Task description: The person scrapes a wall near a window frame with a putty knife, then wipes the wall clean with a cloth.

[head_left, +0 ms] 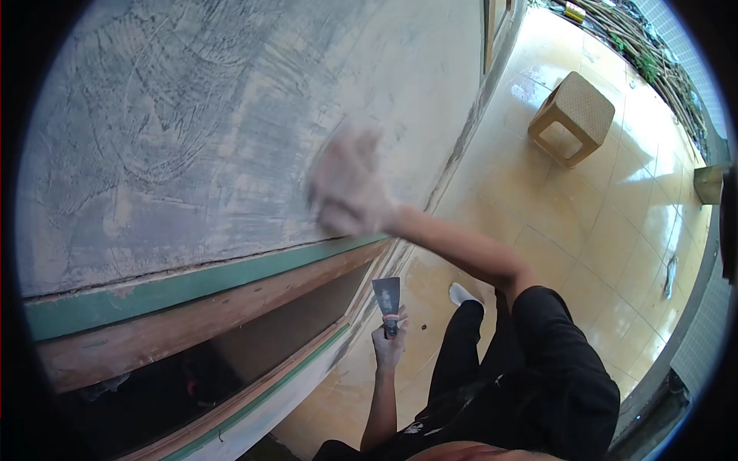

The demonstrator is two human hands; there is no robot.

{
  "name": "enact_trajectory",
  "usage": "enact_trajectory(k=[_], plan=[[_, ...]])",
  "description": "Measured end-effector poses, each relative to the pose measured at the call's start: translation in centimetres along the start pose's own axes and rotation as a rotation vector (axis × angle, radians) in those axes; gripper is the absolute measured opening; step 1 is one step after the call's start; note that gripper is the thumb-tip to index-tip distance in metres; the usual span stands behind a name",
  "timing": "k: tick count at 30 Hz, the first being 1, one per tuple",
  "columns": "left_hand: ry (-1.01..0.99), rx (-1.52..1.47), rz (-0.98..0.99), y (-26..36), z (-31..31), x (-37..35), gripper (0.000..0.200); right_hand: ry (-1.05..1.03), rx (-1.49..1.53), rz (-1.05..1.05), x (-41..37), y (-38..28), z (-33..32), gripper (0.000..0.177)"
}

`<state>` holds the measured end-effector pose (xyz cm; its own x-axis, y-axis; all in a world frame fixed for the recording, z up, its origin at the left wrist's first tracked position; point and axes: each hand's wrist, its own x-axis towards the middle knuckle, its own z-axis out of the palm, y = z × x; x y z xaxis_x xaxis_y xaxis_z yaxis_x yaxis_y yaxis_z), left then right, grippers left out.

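Note:
A putty knife (pixel 387 296) with a wide grey blade points upward in my left hand (pixel 390 346). The left fingers are closed around its handle, and whitish dust coats them. My right hand (pixel 350 184) is at the grey plastered wall (pixel 177 138), above the green window trim (pixel 215 278). It is whitened with dust and smeared by motion, so its fingers and anything under the palm do not show clearly. The wall carries curved trowel marks on the left and a smoother, paler surface to the right.
Below the trim is a wooden window frame (pixel 207 326) with a dark opening. A tan plastic stool (pixel 576 115) stands on the yellowish tiled floor (pixel 538 207), which has wet-looking patches. Bundled sticks (pixel 642 46) lie along the far edge.

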<state>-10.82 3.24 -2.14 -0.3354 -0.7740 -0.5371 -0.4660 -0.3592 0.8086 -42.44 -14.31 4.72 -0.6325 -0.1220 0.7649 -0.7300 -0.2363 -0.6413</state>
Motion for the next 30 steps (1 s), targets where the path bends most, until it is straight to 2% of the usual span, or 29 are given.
enact_trajectory(k=[3, 4, 5, 6, 7, 8, 9, 10, 11, 12, 13, 14, 15, 16, 18, 19, 20, 21, 23, 25, 26, 29, 30], plan=[[-0.059, 0.049, -0.067, -0.2, -0.5, -0.5, 0.023, -0.140, 0.165, -0.409, 0.2, 3.4, -0.6, 0.051], [-0.034, 0.007, -0.032, -0.9, -0.4, -0.9, 0.022, -0.013, 0.075, -0.001, 3.7, 3.9, -1.3, 0.054], [-0.012, -0.041, 0.002, -1.6, -0.1, -1.3, 0.020, -0.017, 0.079, -0.001, 4.5, 3.8, -1.0, 0.054], [-0.006, -0.072, -0.089, -2.0, -0.4, -1.6, 0.021, 0.086, 0.095, 0.190, 5.1, 3.7, -0.5, 0.056], [-0.009, -0.076, -0.087, -2.3, -0.2, -2.1, 0.021, 0.194, 0.108, 0.380, 5.7, 3.4, -0.1, 0.058], [0.025, -0.083, -0.041, -2.4, 0.1, -2.2, 0.017, 0.026, 0.119, 0.193, 3.9, 0.9, -0.1, 0.061], [0.062, -0.094, 0.005, -2.3, 0.6, -1.9, 0.013, -0.132, 0.054, -0.091, 1.2, -1.0, -0.3, 0.063], [0.065, -0.100, 0.002, -2.4, 0.7, -1.8, 0.013, -0.312, 0.129, -0.459, -1.6, -1.9, -0.6, 0.065], [0.063, -0.044, 0.125, -2.8, 0.5, -1.8, 0.011, -0.319, 0.131, -0.454, -1.7, -0.2, -0.3, 0.065], [0.060, 0.016, 0.250, -3.2, 0.2, -1.7, 0.010, -0.234, 0.093, -0.620, -0.9, 2.6, 0.4, 0.062], [0.063, 0.018, 0.249, -3.5, 0.2, -1.3, 0.010, -0.141, 0.055, -0.788, -0.2, 4.3, 0.8, 0.059], [0.056, -0.020, 0.397, -3.7, 0.0, -0.7, 0.009, -0.137, 0.060, -0.783, 0.3, 4.5, 0.8, 0.059], [0.049, -0.059, 0.544, -3.2, 0.1, -0.3, 0.008, -0.076, 0.056, -0.478, 1.6, 4.1, 0.5, 0.059], [0.055, -0.060, 0.541, -2.7, 0.1, -0.3, 0.008, -0.022, 0.052, -0.175, 2.9, 3.8, 0.1, 0.059], [0.132, -0.072, 0.302, -0.2, 0.1, -0.7, 0.009, 0.083, 0.039, 0.438, 4.5, 2.9, -0.5, 0.059], [0.137, -0.069, 0.307, 0.2, -0.1, -0.2, 0.009, -0.012, 0.027, 0.308, 2.2, -0.2, -0.4, 0.061], [0.178, -0.087, 0.310, 0.4, 0.0, 0.2, 0.008, -0.137, 0.034, 0.034, -1.0, -2.3, -0.5, 0.059], [0.214, -0.101, 0.303, 1.2, 0.3, 0.2, 0.007, -0.141, 0.032, 0.041, -1.9, -1.4, -0.7, 0.059], [0.219, -0.083, 0.351, 2.4, 0.4, 0.4, 0.006, -0.352, 0.088, -0.978, -3.2, 1.6, -1.6, 0.059], [0.205, -0.153, 0.435, 2.5, -0.2, 0.5, 0.006, -0.231, -0.040, -0.693, -2.0, 7.7, -1.2, 0.062], [0.210, -0.150, 0.435, 2.7, -0.5, 0.3, 0.006, -0.229, -0.036, -0.690, -2.1, 7.0, -1.0, 0.062], [0.242, -0.160, 0.367, 2.5, -0.6, -0.6, 0.008, -0.077, -0.004, 0.208, -3.6, 2.7, -0.8, 0.063], [0.202, -0.148, 0.433, 1.9, -0.7, -0.4, 0.007, -0.014, 0.008, 0.503, -4.2, 0.9, -0.7, 0.065]])
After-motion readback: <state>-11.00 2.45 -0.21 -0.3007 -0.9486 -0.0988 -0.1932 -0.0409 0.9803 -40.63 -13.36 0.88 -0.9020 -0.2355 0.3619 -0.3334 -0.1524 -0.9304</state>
